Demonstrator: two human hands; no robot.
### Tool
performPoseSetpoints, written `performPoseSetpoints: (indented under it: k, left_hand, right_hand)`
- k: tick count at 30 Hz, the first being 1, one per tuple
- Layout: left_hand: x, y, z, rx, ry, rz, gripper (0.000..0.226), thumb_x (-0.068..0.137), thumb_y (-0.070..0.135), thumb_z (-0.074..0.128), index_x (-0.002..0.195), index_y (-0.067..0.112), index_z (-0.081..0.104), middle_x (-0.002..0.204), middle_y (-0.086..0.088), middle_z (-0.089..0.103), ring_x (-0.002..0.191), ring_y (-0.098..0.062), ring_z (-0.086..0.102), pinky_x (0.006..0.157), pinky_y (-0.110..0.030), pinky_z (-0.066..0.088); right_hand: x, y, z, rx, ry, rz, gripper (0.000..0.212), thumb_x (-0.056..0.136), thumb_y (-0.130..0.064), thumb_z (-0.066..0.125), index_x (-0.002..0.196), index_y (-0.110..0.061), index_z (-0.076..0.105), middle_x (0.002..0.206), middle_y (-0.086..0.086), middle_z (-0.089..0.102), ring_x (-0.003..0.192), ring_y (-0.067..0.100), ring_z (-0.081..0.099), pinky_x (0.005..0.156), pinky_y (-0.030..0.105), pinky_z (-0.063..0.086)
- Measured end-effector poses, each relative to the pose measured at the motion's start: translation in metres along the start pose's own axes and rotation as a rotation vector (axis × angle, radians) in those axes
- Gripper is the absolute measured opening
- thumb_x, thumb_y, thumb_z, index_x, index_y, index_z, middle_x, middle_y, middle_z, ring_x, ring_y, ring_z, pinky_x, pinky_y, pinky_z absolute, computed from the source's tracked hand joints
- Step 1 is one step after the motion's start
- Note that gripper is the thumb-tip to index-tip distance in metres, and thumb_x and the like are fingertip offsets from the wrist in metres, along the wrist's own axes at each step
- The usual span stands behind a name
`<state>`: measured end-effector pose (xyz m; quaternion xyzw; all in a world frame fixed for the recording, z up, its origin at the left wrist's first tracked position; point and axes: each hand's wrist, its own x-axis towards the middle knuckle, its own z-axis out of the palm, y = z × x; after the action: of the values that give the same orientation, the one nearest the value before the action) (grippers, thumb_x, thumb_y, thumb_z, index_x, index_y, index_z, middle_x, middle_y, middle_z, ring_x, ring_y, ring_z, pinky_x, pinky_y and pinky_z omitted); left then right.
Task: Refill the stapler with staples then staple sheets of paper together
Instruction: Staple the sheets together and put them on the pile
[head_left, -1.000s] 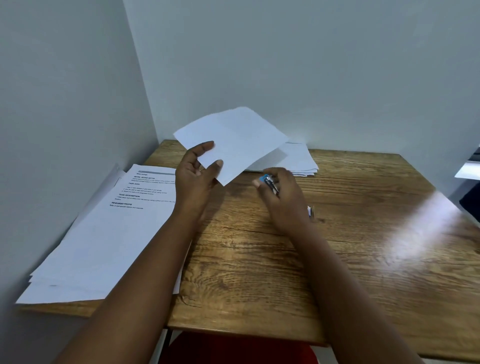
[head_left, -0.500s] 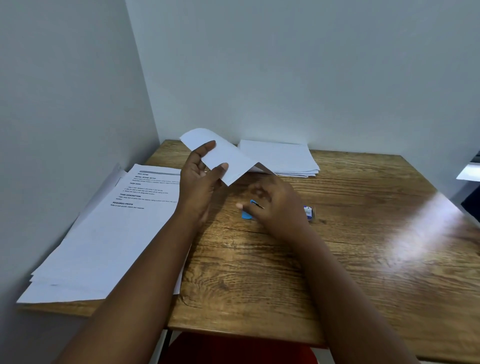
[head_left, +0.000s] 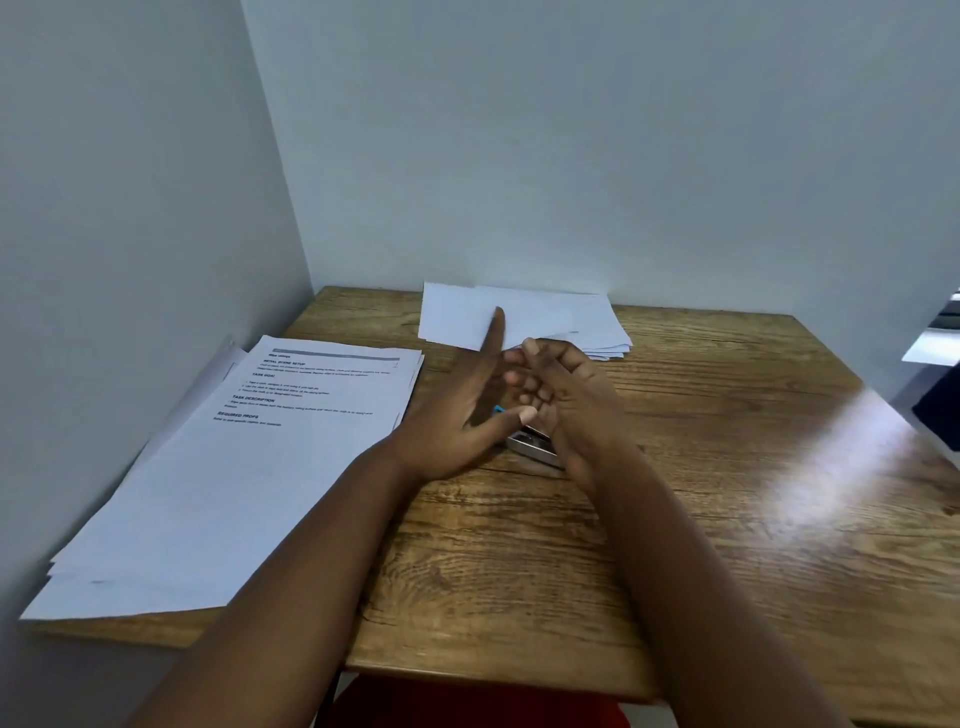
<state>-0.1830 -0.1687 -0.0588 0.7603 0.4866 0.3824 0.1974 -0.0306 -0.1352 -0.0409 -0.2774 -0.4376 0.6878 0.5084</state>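
- Grip: neither hand held anything. Left hand (head_left: 457, 415) lay flat and loose, fingers spread, forefinger pointing at the far edge of the tabletop (head_left: 727, 493); right hand (head_left: 566, 395) was loosely curled, empty as far as could be seen.
- Stapler (head_left: 535, 448): rested on the tabletop near its middle, under and between the two hands, mostly hidden. A metal end showed toward the near edge and a blue tip toward the far-left corner.
- Long axis, as judged: ran from near-right to far-left; which end was the mouth could not be told.
- Small paper stack (head_left: 519, 317): lay at the far edge, squared and flat, just beyond the fingertips.
- Printed sheets (head_left: 249, 457): lay along the left edge, overhanging it.
- Step in hand, as judged: taking up the stapler again. One hand should steady the base while the other grasps the top along its length.
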Motion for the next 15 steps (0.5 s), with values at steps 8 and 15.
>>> performPoseSetpoints:
  k: [8,15]
  left_hand:
    - [0.0,0.006,0.009,-0.09,-0.004,0.065,0.087,0.097,0.051,0.052,0.156,0.044,-0.012,0.139,0.028,0.054,0.124,0.015,0.049,0.097,-0.003,0.037]
    - [0.013,0.009,-0.002,-0.829,0.591,-0.043,0.075,0.106,0.031,0.047,0.154,0.051,-0.007,0.105,-0.013,0.064,0.093,-0.021,0.068,0.079,-0.036,0.058]
  right_hand:
    - [0.003,-0.001,-0.006,0.108,0.158,0.006,0.015,0.089,-0.004,0.067,0.102,-0.011,0.062,0.081,0.004,0.074,0.075,0.014,0.072,0.056,0.023,0.055]
    - [0.009,-0.004,-0.01,0.117,0.313,0.034,0.011,0.091,0.001,0.045,0.094,-0.008,0.051,0.081,0.009,0.063,0.064,0.016,0.064,0.056,0.026,0.049]
